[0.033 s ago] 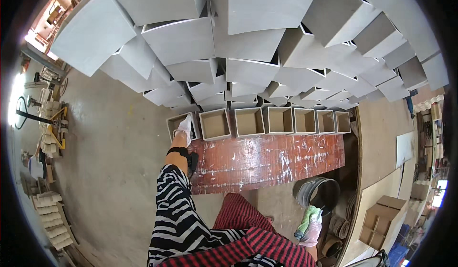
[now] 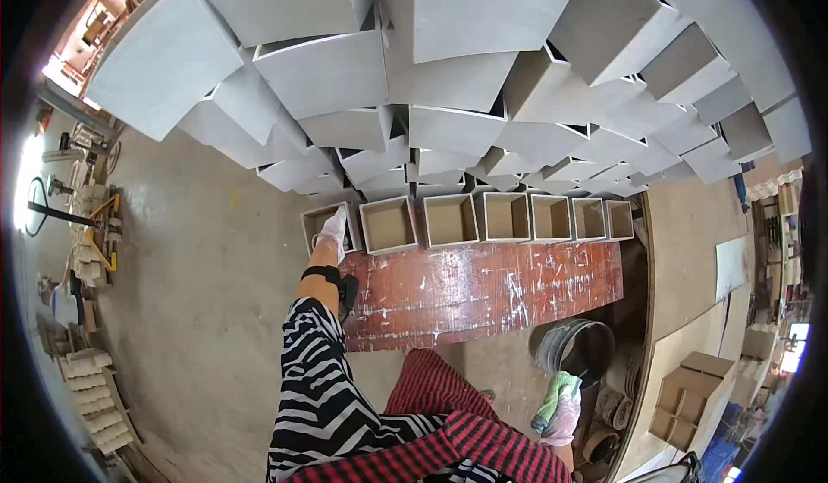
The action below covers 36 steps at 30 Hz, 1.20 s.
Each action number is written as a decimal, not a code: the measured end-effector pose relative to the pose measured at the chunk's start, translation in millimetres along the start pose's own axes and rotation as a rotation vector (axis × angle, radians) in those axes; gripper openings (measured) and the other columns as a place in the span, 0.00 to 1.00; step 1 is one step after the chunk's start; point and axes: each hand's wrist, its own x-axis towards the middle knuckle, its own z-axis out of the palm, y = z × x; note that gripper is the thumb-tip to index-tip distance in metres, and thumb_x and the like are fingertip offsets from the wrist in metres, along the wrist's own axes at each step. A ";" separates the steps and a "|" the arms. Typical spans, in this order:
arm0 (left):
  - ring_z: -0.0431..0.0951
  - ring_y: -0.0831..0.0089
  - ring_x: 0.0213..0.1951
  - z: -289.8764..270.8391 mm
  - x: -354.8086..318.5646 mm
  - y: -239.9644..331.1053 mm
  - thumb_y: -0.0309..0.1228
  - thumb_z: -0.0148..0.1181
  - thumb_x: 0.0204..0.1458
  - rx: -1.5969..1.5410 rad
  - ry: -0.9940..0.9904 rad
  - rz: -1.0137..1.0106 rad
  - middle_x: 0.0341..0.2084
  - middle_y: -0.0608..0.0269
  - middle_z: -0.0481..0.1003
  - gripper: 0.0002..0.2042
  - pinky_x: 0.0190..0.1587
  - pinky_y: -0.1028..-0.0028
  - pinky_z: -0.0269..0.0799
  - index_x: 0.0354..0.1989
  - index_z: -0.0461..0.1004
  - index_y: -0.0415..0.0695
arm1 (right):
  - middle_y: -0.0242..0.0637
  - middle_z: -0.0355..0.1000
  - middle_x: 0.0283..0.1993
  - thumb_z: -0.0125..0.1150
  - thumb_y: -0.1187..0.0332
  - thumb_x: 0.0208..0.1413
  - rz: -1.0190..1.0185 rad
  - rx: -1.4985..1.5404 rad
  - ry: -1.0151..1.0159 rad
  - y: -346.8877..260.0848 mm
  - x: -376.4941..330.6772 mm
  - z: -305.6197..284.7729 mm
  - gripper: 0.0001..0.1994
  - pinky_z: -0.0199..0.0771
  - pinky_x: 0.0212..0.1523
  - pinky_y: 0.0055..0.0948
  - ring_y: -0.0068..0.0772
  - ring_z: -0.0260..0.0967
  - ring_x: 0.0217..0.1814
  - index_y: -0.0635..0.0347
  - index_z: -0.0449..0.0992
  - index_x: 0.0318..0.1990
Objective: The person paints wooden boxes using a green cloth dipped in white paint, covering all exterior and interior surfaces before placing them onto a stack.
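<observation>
My left hand [image 2: 333, 226], in a whitish glove, reaches over the leftmost box [image 2: 309, 224] of a front row. The fingers lie at its opening, and their exact hold is too small to make out. The boxes are open-topped and pale-edged with brown insides, such as the second box [image 2: 388, 224], and they stand along the far edge of a scuffed red board [image 2: 483, 289]. At the lower right, my right hand [image 2: 564, 424], in a pink and white glove, is closed around a green cloth [image 2: 548, 407], away from the boxes.
Tall stacks of grey boxes [image 2: 448, 78] rise beyond the row. A round metal drum [image 2: 552, 345] stands right of the red board. Further right is a wooden panel [image 2: 681, 241] with a divided brown box [image 2: 690, 397]. A yellow pallet jack [image 2: 110, 233] stands far left on the concrete floor [image 2: 198, 285].
</observation>
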 end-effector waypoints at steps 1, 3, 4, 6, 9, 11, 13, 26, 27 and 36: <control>0.55 0.61 0.61 -0.5 -0.8 3.1 0.56 0.44 0.52 0.018 0.007 -0.008 0.61 0.57 0.57 0.33 0.61 0.64 0.48 0.60 0.59 0.46 | 0.33 0.70 0.44 0.50 0.68 0.59 0.002 -0.004 0.008 0.4 1.4 6.7 0.15 0.67 0.40 0.22 0.24 0.67 0.40 0.62 0.67 0.51; 0.56 0.61 0.61 0.1 -1.5 7.9 0.55 0.45 0.52 0.082 0.033 -0.024 0.60 0.56 0.58 0.32 0.61 0.64 0.49 0.59 0.60 0.43 | 0.32 0.70 0.42 0.50 0.67 0.59 0.012 0.003 -0.001 -2.7 1.1 16.4 0.13 0.67 0.37 0.20 0.23 0.67 0.38 0.61 0.68 0.50; 0.57 0.60 0.60 1.3 -5.0 10.6 0.55 0.45 0.52 0.129 0.055 -0.030 0.59 0.55 0.59 0.32 0.60 0.65 0.50 0.59 0.60 0.42 | 0.31 0.70 0.41 0.50 0.67 0.59 0.023 0.013 -0.018 -6.8 -3.0 21.7 0.13 0.67 0.36 0.20 0.22 0.67 0.37 0.60 0.68 0.49; 0.58 0.60 0.59 4.3 -13.2 20.3 0.54 0.45 0.52 0.232 0.102 -0.026 0.59 0.54 0.60 0.32 0.60 0.66 0.51 0.58 0.61 0.40 | 0.30 0.69 0.37 0.51 0.66 0.58 0.002 0.029 0.022 -2.3 -4.9 23.3 0.11 0.67 0.33 0.19 0.21 0.66 0.33 0.59 0.69 0.46; 0.60 0.60 0.58 12.9 -42.1 42.1 0.53 0.46 0.53 0.426 0.195 0.000 0.57 0.53 0.62 0.32 0.59 0.67 0.53 0.56 0.62 0.37 | 0.30 0.69 0.37 0.50 0.66 0.58 0.013 0.020 -0.001 -8.4 -15.9 19.3 0.11 0.67 0.32 0.19 0.20 0.66 0.33 0.59 0.68 0.46; 0.62 0.59 0.57 20.1 -67.8 45.6 0.52 0.46 0.53 0.489 0.246 0.074 0.56 0.52 0.64 0.32 0.58 0.68 0.54 0.55 0.63 0.35 | 0.31 0.69 0.38 0.49 0.66 0.58 0.002 0.035 -0.008 10.1 -12.3 -4.0 0.11 0.67 0.33 0.20 0.21 0.66 0.34 0.59 0.68 0.46; 0.64 0.63 0.56 1.2 -65.9 18.5 0.45 0.46 0.55 0.483 0.263 0.337 0.54 0.52 0.66 0.27 0.58 0.69 0.56 0.54 0.64 0.34 | 0.33 0.69 0.41 0.46 0.68 0.58 -0.025 0.012 -0.024 -2.6 -26.4 -10.0 0.11 0.68 0.39 0.22 0.24 0.67 0.39 0.61 0.68 0.46; 0.73 0.72 0.44 226.5 -261.5 -124.5 0.28 0.46 0.58 0.467 -0.521 0.779 0.44 0.55 0.73 0.15 0.49 0.74 0.68 0.49 0.70 0.33 | 0.31 0.69 0.44 0.53 0.66 0.56 -0.124 0.303 0.396 40.1 -79.4 -192.8 0.15 0.68 0.41 0.23 0.22 0.66 0.41 0.60 0.67 0.50; 0.73 0.72 0.44 252.2 -281.1 -138.4 0.28 0.46 0.58 0.501 -0.608 0.796 0.44 0.55 0.74 0.14 0.49 0.74 0.68 0.49 0.70 0.33 | 0.32 0.69 0.43 0.53 0.65 0.56 -0.162 0.350 0.448 44.0 -89.4 -215.7 0.16 0.68 0.41 0.24 0.23 0.66 0.41 0.60 0.67 0.50; 0.69 0.69 0.51 455.4 -539.9 -263.4 0.30 0.48 0.57 0.602 -1.335 0.767 0.48 0.53 0.71 0.16 0.55 0.73 0.62 0.50 0.68 0.32 | 0.32 0.70 0.39 0.54 0.64 0.55 -0.266 0.632 0.832 111.8 -199.7 -415.9 0.15 0.70 0.33 0.25 0.23 0.67 0.35 0.60 0.69 0.48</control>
